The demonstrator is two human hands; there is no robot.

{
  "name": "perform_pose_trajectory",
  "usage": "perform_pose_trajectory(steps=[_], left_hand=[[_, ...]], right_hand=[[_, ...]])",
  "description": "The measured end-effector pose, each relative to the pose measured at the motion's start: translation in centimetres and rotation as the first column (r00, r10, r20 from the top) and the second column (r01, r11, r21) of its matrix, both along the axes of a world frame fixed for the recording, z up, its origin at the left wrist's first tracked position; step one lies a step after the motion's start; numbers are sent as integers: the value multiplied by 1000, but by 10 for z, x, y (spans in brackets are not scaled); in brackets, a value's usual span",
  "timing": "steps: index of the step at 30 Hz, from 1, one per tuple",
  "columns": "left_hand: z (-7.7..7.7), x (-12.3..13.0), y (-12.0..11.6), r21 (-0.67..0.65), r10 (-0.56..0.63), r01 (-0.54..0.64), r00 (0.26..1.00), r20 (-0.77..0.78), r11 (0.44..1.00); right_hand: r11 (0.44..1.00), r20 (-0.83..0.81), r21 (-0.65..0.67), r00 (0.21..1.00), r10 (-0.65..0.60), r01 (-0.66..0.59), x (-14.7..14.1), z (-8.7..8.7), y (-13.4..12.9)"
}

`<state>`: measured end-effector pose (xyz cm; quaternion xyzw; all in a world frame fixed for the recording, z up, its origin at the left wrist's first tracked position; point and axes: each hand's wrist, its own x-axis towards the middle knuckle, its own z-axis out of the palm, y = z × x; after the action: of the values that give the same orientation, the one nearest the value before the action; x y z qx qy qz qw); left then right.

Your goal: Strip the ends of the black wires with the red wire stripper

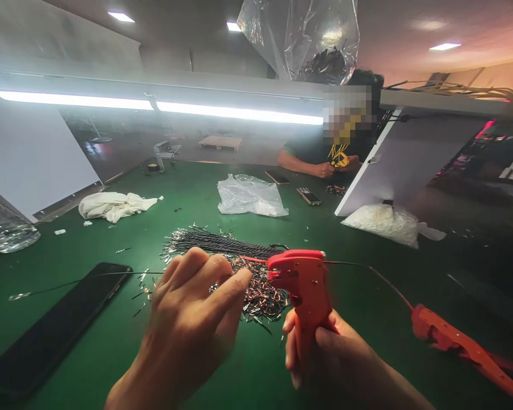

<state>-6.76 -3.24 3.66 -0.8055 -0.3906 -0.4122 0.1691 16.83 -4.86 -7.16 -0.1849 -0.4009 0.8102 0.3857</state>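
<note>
My left hand (196, 307) is closed in a pinch on a thin black wire (123, 274). The wire's free end reaches out to the left over a dark phone. In my right hand (325, 347) is a red wire stripper (303, 285), held upright by its handles with its jaws turned toward my left hand. A short red wire length (255, 259) shows at the jaws; whether it belongs to the pinched wire I cannot tell. Behind my hands lie a bundle of black wires (222, 244) and a heap of cut wire scraps (265, 299).
A second red tool (461, 344) lies at right, with a thin wire leading to it. The phone (60, 330) is at left. Farther back are a white cloth (115, 206), a clear plastic bag (252, 196) and a filled bag (385, 222). Opposite, a person (308, 159) handles yellow wires.
</note>
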Motion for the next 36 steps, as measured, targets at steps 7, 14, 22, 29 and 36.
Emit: perform_pose_trajectory(steps=[7,14,22,29,36], left_hand=[[3,0,-3,3,40,-40,999,3,999],[-1,1,-1,-102,-28,25,999,-25,994],[4,1,-3,-366,-152,168,986,73,915],[8,3,-1,-442,-177,211,977,117,872],[13,4,0,-453,-214,241,971,110,858]], right_hand=[[999,-32,-35,999,22,-23,-4,4,-3],[996,-71,-85,997,-9,3,-8,0,-9],[997,-98,-79,995,16,-23,-10,1,-11],[995,-126,-93,992,13,-25,-12,0,-13],[993,-122,-111,992,28,-42,-13,4,-14]])
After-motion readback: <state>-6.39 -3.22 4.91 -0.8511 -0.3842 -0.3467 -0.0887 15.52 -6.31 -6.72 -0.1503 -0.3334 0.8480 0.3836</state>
